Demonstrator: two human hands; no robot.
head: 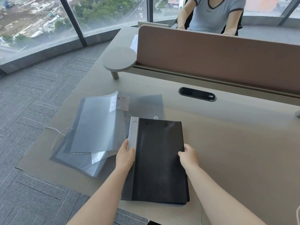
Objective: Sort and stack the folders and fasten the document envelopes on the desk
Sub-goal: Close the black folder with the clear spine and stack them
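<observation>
At the far left of the desk (227, 135), a thin white string (57, 135) loops out from under a heap of translucent grey folders (95, 125); where it is tied cannot be seen. The heap is fanned and overlapping, so how many sheets and covers it holds is hard to tell. Its top cover is frosted, smooth plastic, lifted at the upper corner, with a white label (121, 103) showing "20"; the smaller print is unreadable. A darker clear envelope (146, 104) lies behind it, partly under the black folder, with a small round snap (156, 117) just visible at its lower edge. The heap's lower corner reaches close to the desk's left edge, beyond which lies grey carpet (32, 111).

The left hand (125, 155) grips the black folder (159, 159) at its left side, thumb on the pale grey spine strip (133, 133), fingers hidden beneath. The folder is matte, rectangular and thick, with two small rivets near its top; its near end overhangs the front edge of the desk. The right hand (189, 155) pinches the folder's right edge, thumb on top, fingers curled under and out of sight.

To the right, the smooth beige desk top is open as far as an oval black cable port (197, 94) and a brown felt divider (219, 59). A round grey shelf (120, 60) on a short post stands at the divider's left end. Behind the divider sits a person (215, 13) in a pale shirt, cut off by the frame's top. A pale object at the right edge is too cropped to identify.
</observation>
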